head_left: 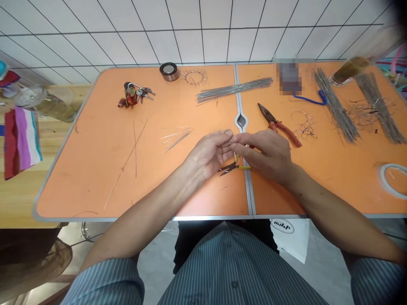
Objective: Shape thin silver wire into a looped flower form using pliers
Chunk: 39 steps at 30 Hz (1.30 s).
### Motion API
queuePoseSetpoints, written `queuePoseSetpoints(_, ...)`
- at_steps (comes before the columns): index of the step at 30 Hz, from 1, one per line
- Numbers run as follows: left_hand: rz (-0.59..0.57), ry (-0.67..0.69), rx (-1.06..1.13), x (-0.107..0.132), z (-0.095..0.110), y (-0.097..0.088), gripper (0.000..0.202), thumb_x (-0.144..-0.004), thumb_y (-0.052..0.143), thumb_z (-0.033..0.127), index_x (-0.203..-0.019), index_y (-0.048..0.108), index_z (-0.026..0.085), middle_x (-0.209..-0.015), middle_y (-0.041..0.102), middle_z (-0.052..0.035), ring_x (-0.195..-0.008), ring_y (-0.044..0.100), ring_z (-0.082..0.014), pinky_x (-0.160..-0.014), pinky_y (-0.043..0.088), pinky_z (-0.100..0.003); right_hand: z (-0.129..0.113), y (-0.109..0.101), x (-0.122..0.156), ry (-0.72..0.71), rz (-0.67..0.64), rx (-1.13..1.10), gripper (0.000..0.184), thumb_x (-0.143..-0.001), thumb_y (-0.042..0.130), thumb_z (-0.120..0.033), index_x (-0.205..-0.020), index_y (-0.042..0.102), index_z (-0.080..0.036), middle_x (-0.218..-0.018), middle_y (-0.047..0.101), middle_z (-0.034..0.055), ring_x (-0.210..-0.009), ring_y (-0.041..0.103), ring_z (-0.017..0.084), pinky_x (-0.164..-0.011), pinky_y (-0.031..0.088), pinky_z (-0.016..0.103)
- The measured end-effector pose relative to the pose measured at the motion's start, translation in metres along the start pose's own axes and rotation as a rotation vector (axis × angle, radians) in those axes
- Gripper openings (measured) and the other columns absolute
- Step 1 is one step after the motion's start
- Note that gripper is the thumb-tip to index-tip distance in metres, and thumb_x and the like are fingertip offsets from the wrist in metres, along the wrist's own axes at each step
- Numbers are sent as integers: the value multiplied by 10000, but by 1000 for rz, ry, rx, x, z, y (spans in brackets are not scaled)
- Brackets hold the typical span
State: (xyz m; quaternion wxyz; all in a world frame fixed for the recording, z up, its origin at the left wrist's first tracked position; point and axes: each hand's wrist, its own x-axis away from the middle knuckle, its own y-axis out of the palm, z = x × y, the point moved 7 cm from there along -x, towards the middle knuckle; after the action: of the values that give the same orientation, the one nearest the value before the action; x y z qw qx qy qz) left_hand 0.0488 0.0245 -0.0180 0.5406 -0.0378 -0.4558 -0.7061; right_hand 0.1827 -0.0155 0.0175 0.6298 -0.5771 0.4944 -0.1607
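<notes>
My left hand (210, 153) and my right hand (265, 154) meet above the middle of the orange folding table (95, 178). Their fingertips pinch together on something thin that I cannot make out, perhaps a fine wire. Small yellow-handled pliers (233, 167) lie on the table just under the hands. Red-handled pliers (280, 126) rest right behind my right hand. A few thin loose wires (176, 136) lie left of my left hand.
A bundle of straight wires (233, 89) lies at the back centre, and more wire bundles (337, 106) and tangled wire at the right. A key bunch (133, 94), a tape roll (168, 71) and a wire ring (192, 77) sit at the back left. A white tape ring (392, 180) is at the right edge.
</notes>
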Motion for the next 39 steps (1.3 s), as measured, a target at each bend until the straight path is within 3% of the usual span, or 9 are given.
queuePoseSetpoints(5,-43,15,-29,3,-3,4,289,-1044,621,108,-757,647,139,-704,705,-34,-601,651,-95,-671,555,-219,0,4,-2,18,-73,-23,296,-1121,512,-336,-1170,798,-394,-1219,835,-13,-1048,740,227,-864,503,412)
queuePoseSetpoints(8,-80,90,-150,2,3,3,234,-1017,712,205,-797,647,157,-759,710,-32,-662,676,-115,-714,562,-247,-5,-17,-3,-47,138,-27,318,-1111,516,-273,-1069,818,-361,-1079,844,-3,-931,748,216,-810,520,405)
queuePoseSetpoints(11,-88,370,-479,-2,26,-2,123,-945,789,248,-906,690,187,-911,755,-48,-792,701,-162,-772,544,-294,1,-45,-1,-1,416,-61,251,-1090,589,-242,-1012,813,-324,-993,822,30,-894,747,229,-812,570,414)
queuePoseSetpoints(13,-86,604,-868,-4,40,-4,70,-893,770,149,-937,740,196,-957,741,-41,-850,658,-172,-816,507,-313,13,-50,-1,124,448,-93,186,-1082,629,-280,-1035,805,-317,-1017,809,62,-971,752,271,-881,604,466)
queuePoseSetpoints(16,-140,746,-1388,-14,34,-6,210,-831,726,65,-953,806,216,-1020,716,-63,-1020,635,-249,-917,489,-391,29,-44,-1,292,378,-165,179,-1085,614,-324,-1047,788,-311,-1029,793,83,-1049,746,311,-945,619,536)
queuePoseSetpoints(19,-161,764,-1599,-22,22,-11,289,-830,686,51,-1013,825,225,-1059,686,-93,-1121,609,-308,-924,492,-430,37,-38,1,382,349,-232,188,-1084,608,-332,-1037,782,-278,-1010,793,88,-965,747,283,-880,631,492)
queuePoseSetpoints(26,-191,843,-1721,-22,13,-5,169,-894,646,94,-857,761,211,-1055,663,-115,-1066,578,-309,-897,479,-448,47,-17,2,517,194,-468,172,-1011,698,-331,-1129,799,-259,-972,818,59,-852,762,232,-781,629,395)
queuePoseSetpoints(32,-153,911,-1676,-17,24,1,180,-933,584,84,-849,676,215,-1089,679,-116,-1065,573,-306,-913,473,-471,52,16,3,665,-92,-816,133,-892,798,-357,-908,794,-224,-786,798,43,-731,759,224,-637,587,343)
queuePoseSetpoints(39,-105,1082,-1691,3,29,14,183,-970,566,86,-921,675,225,-1164,677,-119,-1119,552,-313,-930,450,-489,46,30,8,750,-203,-937,176,-887,829,-375,-879,793,-203,-796,810,49,-723,745,188,-638,556,300)
